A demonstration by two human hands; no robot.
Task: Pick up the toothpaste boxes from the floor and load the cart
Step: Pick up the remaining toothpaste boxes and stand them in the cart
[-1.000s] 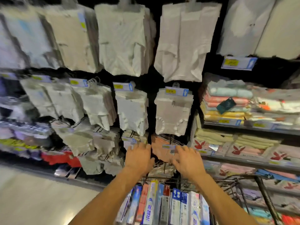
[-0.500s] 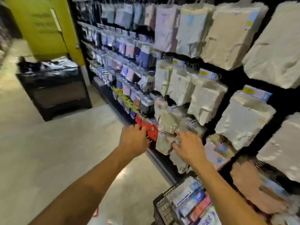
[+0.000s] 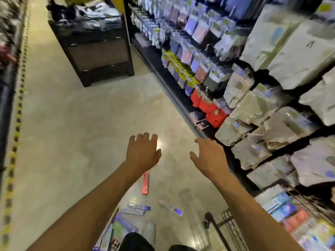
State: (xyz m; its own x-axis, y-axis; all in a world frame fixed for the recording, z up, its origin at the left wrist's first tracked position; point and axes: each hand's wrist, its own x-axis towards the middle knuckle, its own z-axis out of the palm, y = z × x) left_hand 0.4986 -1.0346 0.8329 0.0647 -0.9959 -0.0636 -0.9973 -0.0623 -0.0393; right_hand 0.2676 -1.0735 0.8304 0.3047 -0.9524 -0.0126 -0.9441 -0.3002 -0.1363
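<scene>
Both hands have been carried away from the hanging packets on the shelf rack (image 3: 235, 91), and the view has been turned from the rack down to the aisle floor (image 3: 72, 133). The left hand (image 3: 143, 153) is held palm down with its fingers spread and nothing in it. The right hand (image 3: 208, 158) is likewise empty, its fingers loosely apart and slightly curved.

Toothpaste boxes that were out of sight a second ago are now seen on the floor. A red toothpaste box (image 3: 145, 182) lies just below the left wrist. Two blue-and-white boxes (image 3: 136, 209) lie side by side nearer the person. Another blurred box (image 3: 170, 208) lies between them and the cart (image 3: 233, 230). More boxes (image 3: 116, 230) are partly hidden under the left forearm, beside a shoe (image 3: 149, 230).

The cart stands at the floor's right side against the rack and is already packed with loaded boxes (image 3: 282, 205). The turn is judged to open another pickup: nothing is grasped yet, and several boxes remain to be gathered.
</scene>
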